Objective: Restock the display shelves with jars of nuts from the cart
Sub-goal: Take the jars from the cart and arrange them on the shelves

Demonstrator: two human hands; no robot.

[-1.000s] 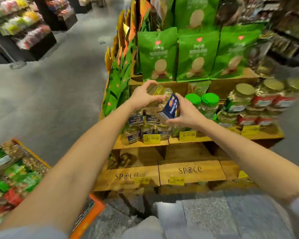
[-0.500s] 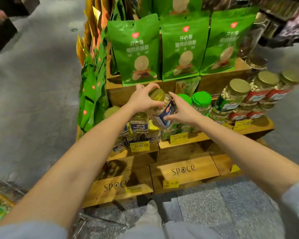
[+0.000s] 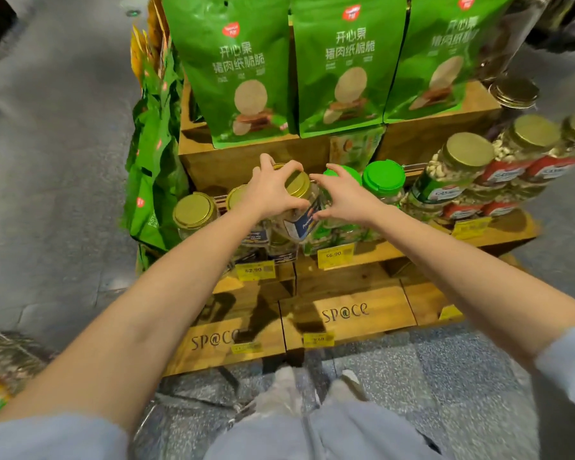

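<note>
A clear jar of nuts (image 3: 297,215) with a gold lid and a blue label sits tilted among the jars on the wooden display shelf (image 3: 372,260). My left hand (image 3: 273,190) grips it from above, fingers curled over the lid. My right hand (image 3: 342,197) holds its right side, thumb at the label and fingers spread by the lid. Two more gold-lidded jars (image 3: 195,210) stand to its left. Green-lidded jars (image 3: 383,179) stand just to its right, partly behind my right hand.
Green snack bags (image 3: 346,64) stand on the tier above, and more hang down the left side (image 3: 153,180). Stacked gold-lidded jars with red and green labels (image 3: 465,174) fill the shelf's right end. Yellow price tags (image 3: 335,254) line the front edge. The cart's corner (image 3: 0,370) shows at lower left.
Both hands have carried the jar forward and down onto the shelf beside the other jars. My view has moved closer to the display, and the cart has slid almost out at the left.
</note>
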